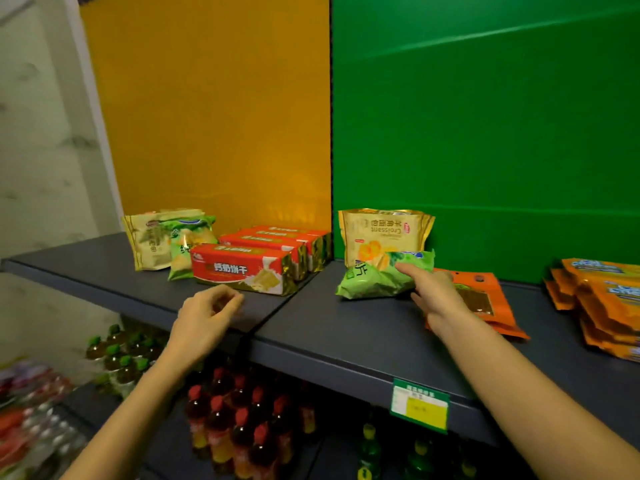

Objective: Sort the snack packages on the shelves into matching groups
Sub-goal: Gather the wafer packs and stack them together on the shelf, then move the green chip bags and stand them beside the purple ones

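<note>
A green snack bag (374, 278) lies on the grey shelf (346, 327) in front of a gold croissant bag (381, 233) that leans on the green back panel. My right hand (433, 292) rests on the green bag's right end, forefinger stretched over it and the other fingers curled at its edge. An orange pouch (491, 299) lies flat under that hand. My left hand (207, 313) hovers loosely curled and empty just before several red biscuit packs (242, 268). Left of them stand another gold bag (145, 244) and a green bag (183, 247).
A pile of orange pouches (602, 299) sits at the shelf's right end. A green and yellow price tag (419, 405) hangs on the shelf's front edge. Below are red-capped bottles (235, 417), green-capped bottles (117, 355) and yellow-capped green bottles (370, 445). A white wall stands at the left.
</note>
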### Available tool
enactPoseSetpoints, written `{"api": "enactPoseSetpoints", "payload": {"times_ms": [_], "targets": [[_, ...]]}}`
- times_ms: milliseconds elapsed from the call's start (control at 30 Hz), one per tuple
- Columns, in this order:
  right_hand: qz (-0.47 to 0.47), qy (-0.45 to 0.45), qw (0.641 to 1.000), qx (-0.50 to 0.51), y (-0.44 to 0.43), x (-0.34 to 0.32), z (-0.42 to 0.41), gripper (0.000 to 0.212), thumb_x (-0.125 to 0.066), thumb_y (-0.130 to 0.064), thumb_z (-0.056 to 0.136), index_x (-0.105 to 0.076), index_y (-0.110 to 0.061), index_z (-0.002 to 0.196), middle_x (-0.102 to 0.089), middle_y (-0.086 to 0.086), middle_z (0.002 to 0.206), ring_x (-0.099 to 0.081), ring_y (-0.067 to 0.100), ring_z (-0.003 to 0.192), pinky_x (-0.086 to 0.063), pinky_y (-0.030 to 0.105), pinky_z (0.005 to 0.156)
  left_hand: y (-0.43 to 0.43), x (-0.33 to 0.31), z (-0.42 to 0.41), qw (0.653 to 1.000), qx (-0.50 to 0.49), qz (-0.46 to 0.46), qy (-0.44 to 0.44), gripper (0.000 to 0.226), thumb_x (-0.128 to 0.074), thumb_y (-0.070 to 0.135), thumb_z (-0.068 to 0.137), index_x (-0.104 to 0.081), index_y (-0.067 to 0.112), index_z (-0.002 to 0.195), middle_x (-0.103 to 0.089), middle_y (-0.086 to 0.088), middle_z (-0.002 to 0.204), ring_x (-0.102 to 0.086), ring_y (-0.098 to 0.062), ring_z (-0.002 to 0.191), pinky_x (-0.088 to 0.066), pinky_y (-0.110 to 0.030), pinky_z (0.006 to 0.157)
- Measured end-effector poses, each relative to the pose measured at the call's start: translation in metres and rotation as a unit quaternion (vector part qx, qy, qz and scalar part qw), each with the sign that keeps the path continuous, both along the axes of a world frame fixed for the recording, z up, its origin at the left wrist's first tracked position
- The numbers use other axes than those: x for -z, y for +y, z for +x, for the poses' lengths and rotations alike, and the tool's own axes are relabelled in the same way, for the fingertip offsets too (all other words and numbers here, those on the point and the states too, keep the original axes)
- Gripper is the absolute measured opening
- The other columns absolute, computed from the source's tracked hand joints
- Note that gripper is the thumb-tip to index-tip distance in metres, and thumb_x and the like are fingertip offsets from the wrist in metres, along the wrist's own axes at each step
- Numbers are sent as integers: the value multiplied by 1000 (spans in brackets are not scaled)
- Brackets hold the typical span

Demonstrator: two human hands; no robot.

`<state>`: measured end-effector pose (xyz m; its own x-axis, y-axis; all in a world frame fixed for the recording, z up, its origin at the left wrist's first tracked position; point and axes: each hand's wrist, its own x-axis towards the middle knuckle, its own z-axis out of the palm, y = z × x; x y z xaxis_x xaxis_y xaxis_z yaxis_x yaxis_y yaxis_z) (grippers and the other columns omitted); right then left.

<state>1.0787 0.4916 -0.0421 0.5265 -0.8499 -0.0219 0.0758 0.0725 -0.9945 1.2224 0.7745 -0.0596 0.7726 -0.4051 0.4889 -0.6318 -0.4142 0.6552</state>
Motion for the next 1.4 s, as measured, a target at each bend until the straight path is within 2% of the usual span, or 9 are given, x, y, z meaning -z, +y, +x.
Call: {"api": "enactPoseSetpoints", "payload": {"times_ms": [200, 333, 567, 733, 967, 1033, 1167, 1333, 1400], "targets": [[67, -52, 992, 93, 4, 5, 45, 94, -84, -26, 60, -31, -5, 134, -51, 4, 124, -50, 19, 112, -39, 32, 88, 32, 1, 36, 1000, -13, -10, 20, 22, -55, 25, 89, -63, 18, 70, -66, -3, 63, -62, -21, 65, -50, -43, 71], [73, -73, 980, 168, 0, 7, 65, 119, -88, -48, 26, -36, -13, 127, -55, 7, 128, -56, 26, 114, -46, 41, 97, 43, 1, 66, 999, -20, -31, 31, 20, -56, 22, 89, -64, 17, 72, -69, -6, 70, -65, -26, 73, -50, -44, 76], [-2, -70, 979, 190, -23, 7, 65, 71, -84, -28, 46, -57, -11, 109, -66, 9, 113, -64, 29, 101, -51, 48, 92, 39, -16, 126, 993, -79, -85, 11, 10, -56, 26, 89, -63, 20, 86, -66, -3, 86, -62, -24, 85, -48, -41, 77], [-42, -156, 983, 83, -21, -9, 50, 27, -75, -10, 70, -63, -24, 90, -69, 0, 106, -66, 11, 88, -56, 24, 77, 28, -24, 181, 986, -127, -94, 48, 38, -55, 27, 89, -51, 5, 120, -58, -14, 119, -56, -28, 103, -46, -45, 90], [-105, -135, 985, 16, -25, -12, 61, 88, -84, -45, 41, -59, -22, 122, -70, 1, 116, -70, 15, 96, -56, 23, 64, 14, -20, 269, 953, -45, -158, 254, 86, -71, 58, 67, -45, 6, 129, -56, -4, 123, -54, -25, 112, -44, -36, 89], [-115, -142, 983, 21, -21, -14, 65, 85, -85, -48, 34, -65, -24, 113, -72, -1, 111, -72, 12, 82, -55, 20, 58, 10, 2, 329, 937, -21, -168, 306, 101, -80, 68, 41, -53, 17, 124, -64, -5, 122, -62, -26, 107, -49, -44, 94], [-104, -153, 983, 16, 5, -14, 72, 67, -86, -48, 25, -68, -28, 86, -76, -9, 84, -62, 3, 57, -50, 15, 49, 4, -2, 338, 910, 54, -166, 376, 101, -89, 54, 33, -56, 17, 121, -69, -8, 112, -66, -27, 101, -50, -46, 95], [-79, -182, 979, 33, 45, -14, 89, 61, -84, -36, 37, -64, -24, 93, -74, -3, 97, -66, 5, 64, -51, 12, 47, 9, -31, 311, 928, 88, -201, 301, 62, -82, 15, 62, -56, 9, 118, -67, -11, 113, -66, -23, 88, -54, -38, 80], [-88, -205, 973, 56, 59, -14, 94, 77, -89, -40, 22, -63, -23, 92, -76, -6, 89, -71, 5, 69, -56, 15, 57, 12, -41, 309, 953, 74, -204, 212, 61, -79, 11, 66, -52, 8, 121, -64, -15, 119, -63, -26, 96, -51, -41, 87]]}}
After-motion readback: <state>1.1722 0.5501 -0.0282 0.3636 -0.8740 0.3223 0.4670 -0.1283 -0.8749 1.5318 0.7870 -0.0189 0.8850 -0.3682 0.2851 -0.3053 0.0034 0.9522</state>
